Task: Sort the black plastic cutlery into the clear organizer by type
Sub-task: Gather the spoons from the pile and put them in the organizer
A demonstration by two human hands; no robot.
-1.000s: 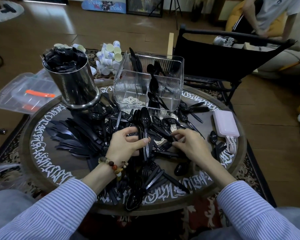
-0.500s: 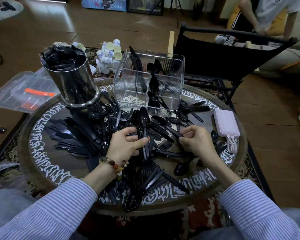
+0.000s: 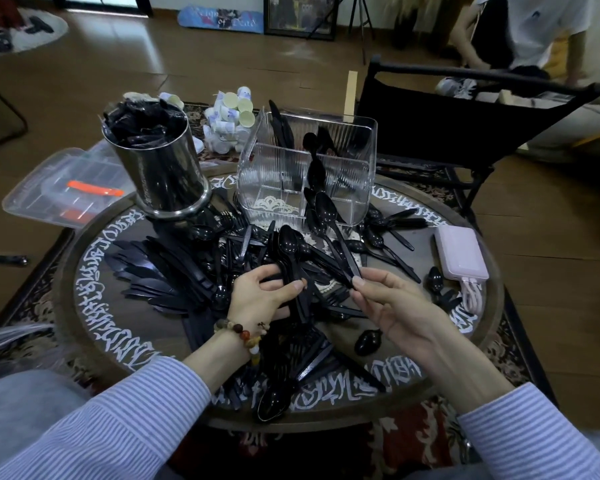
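The right hand pinches the handle end of a black plastic spoon between thumb and fingertips; the spoon is lifted, bowl pointing away toward the clear organizer. The left hand grips a bundle of spoons by their handles, fingers curled round them, bowls fanned away from the person. A beaded bracelet sits on the left wrist, and both arms wear striped sleeves.

Nearest the person, on the round table with white lettering round its rim, loose spoons and forks lie in a heap under and before the hands; one spoon bowl overhangs the near edge and another spoon lies just beneath the right wrist. To the left, black knives lie fanned in a rough row. To the right, a pink power bank rests on the table with its cable coiled beside it, a few spoons near it.

Farther back, the organizer stands on the table's far side, divided into compartments; knives stand upright in its far left section and spoons lean in the middle one. The near left compartment shows only the table pattern through it. Left of the organizer stands a steel canister stuffed with black cutlery. Behind it lie small white cups and, off the table to the left, a clear lidded box. A black folding chair stands beyond the table.
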